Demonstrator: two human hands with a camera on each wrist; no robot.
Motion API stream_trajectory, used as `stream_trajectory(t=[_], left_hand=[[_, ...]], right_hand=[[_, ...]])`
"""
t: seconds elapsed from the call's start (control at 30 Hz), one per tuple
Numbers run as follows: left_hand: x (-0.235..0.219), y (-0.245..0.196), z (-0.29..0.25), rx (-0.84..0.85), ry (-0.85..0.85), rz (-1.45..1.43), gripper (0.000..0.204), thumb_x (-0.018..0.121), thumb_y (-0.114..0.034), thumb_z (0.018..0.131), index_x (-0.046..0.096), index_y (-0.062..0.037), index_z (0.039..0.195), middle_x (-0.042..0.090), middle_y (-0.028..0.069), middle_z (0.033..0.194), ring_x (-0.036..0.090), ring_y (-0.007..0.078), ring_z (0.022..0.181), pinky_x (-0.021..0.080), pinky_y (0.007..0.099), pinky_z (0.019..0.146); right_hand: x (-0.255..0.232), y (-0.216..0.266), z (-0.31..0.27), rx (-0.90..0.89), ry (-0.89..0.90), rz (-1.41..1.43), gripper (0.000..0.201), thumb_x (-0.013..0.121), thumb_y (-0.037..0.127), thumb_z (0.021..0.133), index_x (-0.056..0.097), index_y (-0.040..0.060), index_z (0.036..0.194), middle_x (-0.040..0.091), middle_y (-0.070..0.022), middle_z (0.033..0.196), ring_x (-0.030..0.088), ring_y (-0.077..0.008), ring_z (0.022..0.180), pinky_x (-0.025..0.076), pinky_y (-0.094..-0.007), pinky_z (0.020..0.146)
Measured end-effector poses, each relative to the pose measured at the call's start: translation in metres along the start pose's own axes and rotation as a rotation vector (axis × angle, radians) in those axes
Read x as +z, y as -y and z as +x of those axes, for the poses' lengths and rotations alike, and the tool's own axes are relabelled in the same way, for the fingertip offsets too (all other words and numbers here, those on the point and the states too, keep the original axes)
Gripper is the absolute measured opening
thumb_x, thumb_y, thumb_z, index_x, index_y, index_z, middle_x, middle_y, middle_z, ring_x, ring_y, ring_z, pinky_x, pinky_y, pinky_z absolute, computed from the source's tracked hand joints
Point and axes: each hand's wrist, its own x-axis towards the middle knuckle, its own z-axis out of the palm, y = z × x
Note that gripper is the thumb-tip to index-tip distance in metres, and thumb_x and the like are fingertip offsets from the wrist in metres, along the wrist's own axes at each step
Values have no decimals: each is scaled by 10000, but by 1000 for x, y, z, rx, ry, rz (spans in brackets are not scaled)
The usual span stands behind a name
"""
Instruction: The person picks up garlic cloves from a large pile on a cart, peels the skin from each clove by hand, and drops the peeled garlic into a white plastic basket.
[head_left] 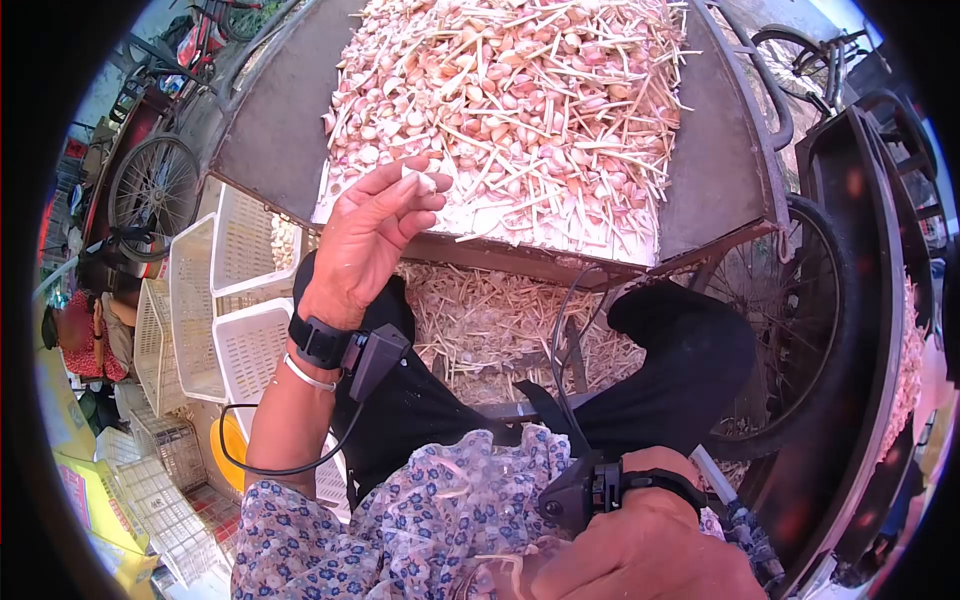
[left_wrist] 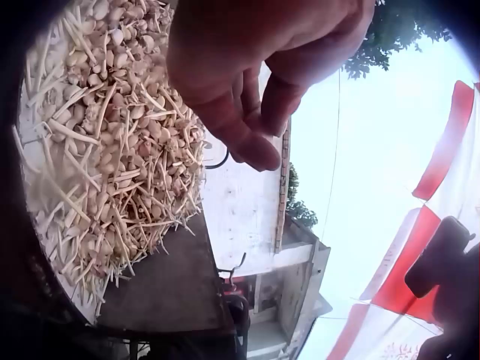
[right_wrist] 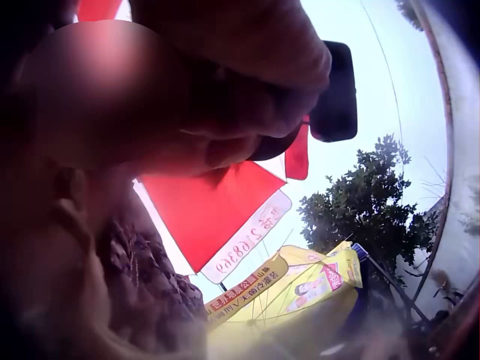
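a red and white canopy (right_wrist: 217, 214) is shown overhead by both wrist views but not by the head view. in the head view, a brown worktop (head_left: 720, 150) is covered along its middle by a heap of pinkish garlic cloves (head_left: 510, 90) mixed with pale stems. more stems (head_left: 480, 320) are strewn below its near edge, between two dark-trousered legs (head_left: 700, 370). a spoked wheel (head_left: 830, 300) is seen at the right; white plastic crates (head_left: 250, 350) are crowded beside the left arm, and a yellow basin (head_left: 230, 450) is partly hidden there. the right hand (head_left: 645, 545) is held low before a flowered shirt (head_left: 420, 500); its fingers are obscured, so whether they are closed cannot be told. the heap's near left corner is partly blocked by the raised left hand (head_left: 370, 225). between its thumb and fingers a small white piece (head_left: 420, 180) is pinched, though in the left wrist view it is hidden.
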Motion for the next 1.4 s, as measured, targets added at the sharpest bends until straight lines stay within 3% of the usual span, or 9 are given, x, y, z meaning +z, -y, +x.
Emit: stream_trajectory(t=[0.2,0.43,0.5,0.57,0.73,0.87,0.93,1.1,1.4], left_hand=[[2,1,-63,158,171,-310,220,574,-69,890,574,-7,1101,612,219,1050,620,170,808,526,234,657],[-54,-24,-142,517,21,-206,256,657,-111,841,573,-16,1063,532,163,963,513,112,645,447,167,519],[-51,-39,-166,606,16,-340,197,680,-16,797,521,30,905,493,144,900,495,128,628,456,148,456],[-44,-54,-185,734,95,-450,230,691,62,741,481,40,831,492,164,863,529,157,578,487,144,402],[-80,-95,-197,701,750,-216,189,622,42,816,542,82,982,579,278,1006,666,332,785,574,292,552],[-43,-105,-176,656,738,-310,70,597,92,801,624,133,851,608,322,941,675,344,773,582,332,649],[-39,-100,-169,716,690,-367,68,594,109,792,643,151,814,613,338,916,676,347,774,583,346,678],[-37,-71,-173,827,471,-680,75,600,116,783,635,173,817,603,356,893,671,348,763,582,349,670],[-66,-76,-169,677,417,-741,69,588,130,778,626,173,815,597,355,925,665,323,758,581,336,668]], right_hand=[[18,-4,3,-21,92,10,79,643,9,766,656,-29,834,615,-136,737,543,-151,502,383,-226,402],[57,-4,5,63,10,-153,85,685,7,729,641,-4,800,611,-110,730,560,-160,517,453,-244,436],[67,-17,7,195,-4,-150,107,685,1,729,635,-12,822,620,-108,761,573,-156,550,468,-249,461],[71,-40,8,412,-9,-180,153,678,-6,738,629,-32,881,637,-110,824,597,-146,613,480,-252,502],[86,-159,-13,831,95,-226,315,641,87,844,552,-60,1108,640,-139,905,621,-137,601,474,-245,522],[93,-229,-48,842,557,-345,371,684,109,799,561,-90,1087,627,-153,939,628,-123,716,480,-238,574],[58,-264,-48,1021,336,-480,267,645,97,813,605,-55,1028,652,-121,864,644,-135,711,501,-263,598],[-79,-344,-64,474,723,-1342,219,636,68,723,628,-21,923,628,-170,827,627,-320,707,505,-391,636],[-88,-373,-79,561,1075,-1620,153,575,80,725,569,-4,852,580,-227,848,602,-384,705,488,-463,602]])
